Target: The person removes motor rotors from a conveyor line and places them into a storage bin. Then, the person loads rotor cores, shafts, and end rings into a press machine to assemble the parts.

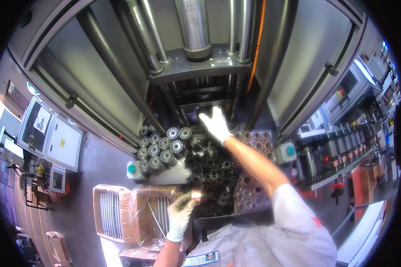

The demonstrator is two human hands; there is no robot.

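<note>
Left hand (178, 219): gloved, grips a copper ring (196, 195) between thumb and fingertips, lower centre of the frame.
Copper ring: sits up in that pinch, right by the heap of dark slotted cores (214, 176).
Right hand (216, 126): gloved too, stretches out to the centre of the frame, fingers spread open, near the mouth of the press (200, 73); touching or not, cannot tell.
Press: towers over the upper centre.
Bright slotted cores (165, 155): cluster left of centre on the table (173, 172).
Clear trays (273, 153): lie right of centre, loaded with copper-coloured parts (258, 145).
Cardboard box (130, 213): lower left, plastic-wrapped, packed with shiny rods (110, 214).
</note>
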